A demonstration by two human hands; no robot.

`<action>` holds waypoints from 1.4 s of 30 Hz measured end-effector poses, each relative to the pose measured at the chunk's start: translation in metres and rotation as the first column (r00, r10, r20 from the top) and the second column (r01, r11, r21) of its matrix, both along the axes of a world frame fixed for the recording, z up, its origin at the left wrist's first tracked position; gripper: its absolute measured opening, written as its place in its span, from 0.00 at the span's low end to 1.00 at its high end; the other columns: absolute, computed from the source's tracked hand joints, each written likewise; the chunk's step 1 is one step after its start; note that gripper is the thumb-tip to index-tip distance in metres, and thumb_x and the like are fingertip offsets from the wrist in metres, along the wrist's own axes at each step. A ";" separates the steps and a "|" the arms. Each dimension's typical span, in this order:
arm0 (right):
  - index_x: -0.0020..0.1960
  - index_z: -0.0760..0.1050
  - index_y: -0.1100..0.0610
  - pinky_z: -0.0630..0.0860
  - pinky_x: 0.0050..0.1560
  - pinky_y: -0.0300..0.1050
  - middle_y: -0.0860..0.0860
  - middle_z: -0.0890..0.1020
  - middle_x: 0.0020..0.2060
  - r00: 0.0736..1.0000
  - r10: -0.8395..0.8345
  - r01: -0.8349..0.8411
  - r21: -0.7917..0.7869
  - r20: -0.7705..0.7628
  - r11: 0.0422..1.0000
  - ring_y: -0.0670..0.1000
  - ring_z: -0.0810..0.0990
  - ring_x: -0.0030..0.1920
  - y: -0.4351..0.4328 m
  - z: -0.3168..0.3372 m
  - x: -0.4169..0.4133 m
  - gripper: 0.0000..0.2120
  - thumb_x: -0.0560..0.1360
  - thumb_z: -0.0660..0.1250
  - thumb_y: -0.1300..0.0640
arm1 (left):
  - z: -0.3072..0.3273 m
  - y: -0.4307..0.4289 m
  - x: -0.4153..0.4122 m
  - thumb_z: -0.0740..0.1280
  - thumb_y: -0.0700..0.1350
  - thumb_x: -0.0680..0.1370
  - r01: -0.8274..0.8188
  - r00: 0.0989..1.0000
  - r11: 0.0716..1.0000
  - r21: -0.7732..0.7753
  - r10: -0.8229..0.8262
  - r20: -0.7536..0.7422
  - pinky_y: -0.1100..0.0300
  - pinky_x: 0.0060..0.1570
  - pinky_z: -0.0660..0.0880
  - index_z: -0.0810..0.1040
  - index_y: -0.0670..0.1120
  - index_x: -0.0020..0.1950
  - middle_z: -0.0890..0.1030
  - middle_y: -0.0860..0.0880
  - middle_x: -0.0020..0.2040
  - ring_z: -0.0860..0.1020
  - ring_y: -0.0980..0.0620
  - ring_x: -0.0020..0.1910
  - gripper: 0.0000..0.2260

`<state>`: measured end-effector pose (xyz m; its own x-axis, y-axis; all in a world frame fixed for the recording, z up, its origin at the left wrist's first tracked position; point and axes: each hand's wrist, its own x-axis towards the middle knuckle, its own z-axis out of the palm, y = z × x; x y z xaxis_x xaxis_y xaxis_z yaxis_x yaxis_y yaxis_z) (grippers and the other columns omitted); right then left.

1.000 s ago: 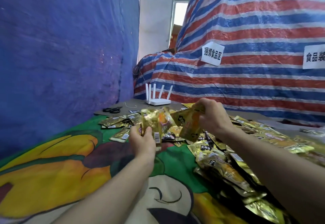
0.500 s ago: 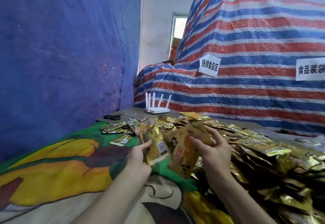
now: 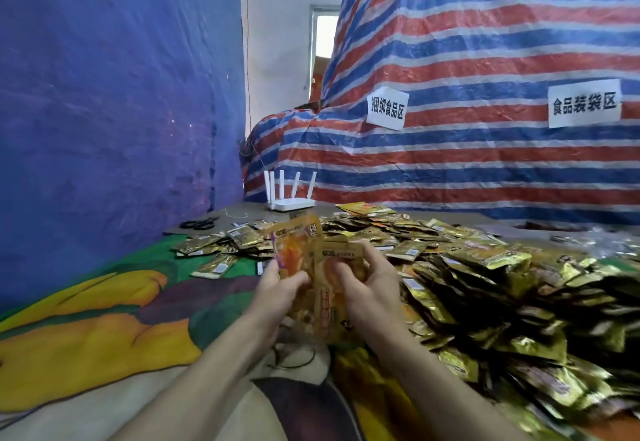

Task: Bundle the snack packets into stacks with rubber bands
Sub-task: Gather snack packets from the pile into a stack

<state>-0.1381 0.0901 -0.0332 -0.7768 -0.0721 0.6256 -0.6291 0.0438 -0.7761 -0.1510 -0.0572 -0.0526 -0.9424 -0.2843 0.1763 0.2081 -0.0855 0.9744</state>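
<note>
Head-camera view over a tabletop (image 3: pixel 249 213) spread with a cartoon-print cloth (image 3: pixel 104 319). The left hand (image 3: pixel 277 288) and right hand (image 3: pixel 370 288) both grip a small stack of orange snack packets (image 3: pixel 311 267), fingers curled round its sides. The stack is raised just left of a large loose heap of gold packets (image 3: pixel 485 288). The step appears to be squaring the stack (no rubber band is visible). Next, one hand probably needs to let go and fetch a band.

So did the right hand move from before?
Yes. The right hand came down, away from the white router, toward the person, meeting the left hand on the packets.
</note>
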 end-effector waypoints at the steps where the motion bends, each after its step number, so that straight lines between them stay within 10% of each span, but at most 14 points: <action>1: 0.48 0.78 0.50 0.79 0.41 0.34 0.40 0.84 0.42 1.000 -0.013 0.013 0.003 -0.008 1.000 0.40 0.83 0.43 -0.001 0.000 0.001 0.08 0.80 0.67 0.63 | -0.001 0.000 0.001 0.67 0.36 0.78 0.048 0.999 0.999 -0.025 -0.049 -0.014 0.52 0.44 0.81 0.78 0.46 0.58 0.86 0.43 0.49 0.84 0.45 0.49 0.11; 13: 0.50 0.75 0.54 0.76 0.36 0.34 0.49 0.83 0.40 0.975 0.027 0.004 -0.139 0.219 0.990 0.43 0.82 0.39 0.000 0.003 0.005 0.03 0.81 0.62 0.59 | 0.008 0.005 0.029 0.69 0.38 0.65 0.370 0.917 0.909 -0.192 -0.390 -0.078 0.51 0.42 0.81 0.81 0.37 0.47 0.83 0.39 0.42 0.83 0.41 0.42 0.11; 18: 0.48 0.72 0.56 0.74 0.43 0.47 0.53 0.80 0.41 0.975 0.050 -0.019 -0.145 0.217 0.989 0.52 0.78 0.42 -0.003 0.001 0.008 0.08 0.75 0.58 0.53 | 0.008 0.013 0.029 0.69 0.40 0.66 0.158 0.977 0.979 -0.131 -0.174 -0.124 0.54 0.40 0.75 0.78 0.41 0.32 0.79 0.43 0.32 0.77 0.43 0.38 0.04; 21: 0.46 0.74 0.57 0.77 0.44 0.53 0.54 0.80 0.38 0.960 0.103 -0.055 -0.187 0.260 0.981 0.54 0.79 0.41 -0.005 0.001 0.008 0.13 0.70 0.57 0.50 | 0.006 0.015 0.027 0.64 0.49 0.79 0.261 0.951 0.965 0.013 -0.255 -0.175 0.49 0.51 0.78 0.84 0.39 0.50 0.85 0.38 0.49 0.82 0.38 0.51 0.15; 26: 0.42 0.72 0.59 0.74 0.32 0.37 0.47 0.79 0.30 0.938 0.181 -0.089 -0.298 0.297 0.950 0.45 0.78 0.33 -0.009 -0.006 0.003 0.08 0.76 0.57 0.66 | -0.002 0.035 0.037 0.68 0.64 0.70 0.406 0.902 0.910 -0.083 -0.414 -0.125 0.37 0.65 0.73 0.84 0.50 0.58 0.82 0.36 0.59 0.79 0.37 0.62 0.24; 33: 0.53 0.76 0.62 0.82 0.49 0.64 0.66 0.82 0.49 0.874 0.307 -0.080 -0.512 0.377 0.855 0.66 0.83 0.50 -0.005 -0.001 -0.003 0.17 0.70 0.54 0.71 | 0.003 0.030 0.044 0.64 0.34 0.64 0.465 0.851 0.859 -0.211 -0.500 -0.158 0.51 0.39 0.66 0.69 0.26 0.51 0.70 0.38 0.43 0.68 0.42 0.41 0.18; 39: 0.48 0.85 0.56 0.83 0.40 0.49 0.57 0.87 0.43 0.871 0.346 -0.145 -0.491 0.348 0.859 0.54 0.87 0.42 -0.005 0.001 -0.004 0.17 0.80 0.62 0.47 | -0.005 0.035 0.033 0.70 0.37 0.62 0.281 0.932 0.939 -0.198 -0.316 -0.176 0.41 0.49 0.78 0.84 0.44 0.40 0.81 0.38 0.40 0.79 0.41 0.43 0.09; 42: 0.51 0.80 0.59 0.83 0.45 0.51 0.54 0.87 0.42 0.920 0.215 -0.109 -0.313 0.327 0.943 0.54 0.87 0.44 -0.006 0.004 -0.001 0.30 0.67 0.69 0.32 | -0.011 0.037 0.028 0.73 0.41 0.60 0.368 0.874 0.888 -0.276 -0.432 -0.224 0.55 0.44 0.79 0.81 0.44 0.52 0.85 0.49 0.44 0.83 0.51 0.46 0.20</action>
